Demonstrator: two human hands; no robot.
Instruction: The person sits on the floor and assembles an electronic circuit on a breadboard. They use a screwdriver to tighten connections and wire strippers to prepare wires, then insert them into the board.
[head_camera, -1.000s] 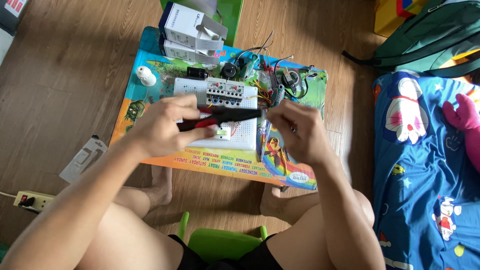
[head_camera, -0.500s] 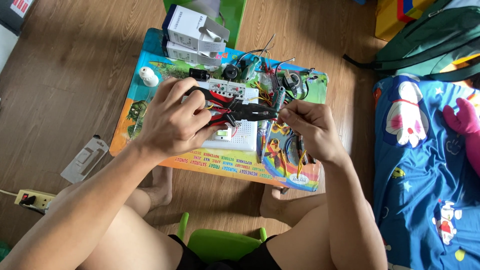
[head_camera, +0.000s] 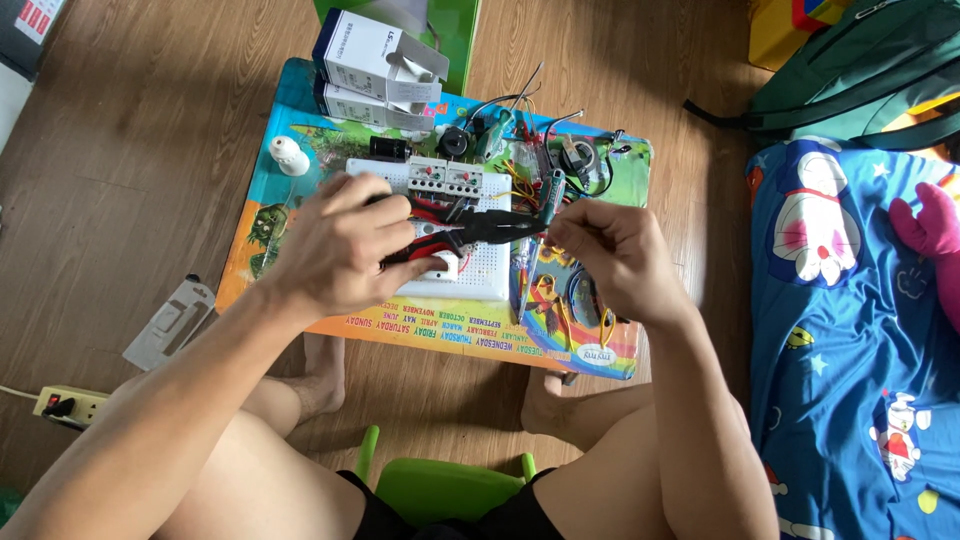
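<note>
My left hand (head_camera: 345, 245) grips red-handled pliers (head_camera: 480, 230) whose dark jaws point right, over a white perforated board (head_camera: 485, 270). My right hand (head_camera: 615, 255) is closed just right of the jaws, pinching something thin that I cannot make out, beside a green-handled screwdriver (head_camera: 548, 200). Both hands hover above a small colourful table (head_camera: 300, 180). White breaker modules (head_camera: 445, 178) with red marks sit on the board's far edge, with tangled wires (head_camera: 545, 140) behind them.
White cardboard boxes (head_camera: 375, 60) stand at the table's far left corner, a small white bulb-like object (head_camera: 290, 155) at its left. On the wooden floor lie a grey package (head_camera: 170, 322) and a power strip (head_camera: 65, 403). A blue cartoon blanket (head_camera: 860, 340) lies at right; a green chair (head_camera: 445, 485) is under me.
Both hands shifted slightly down and right over the board. The pliers' jaws now point right, toward my right hand's fingertips, and my right hand has risen off the table to meet them.
</note>
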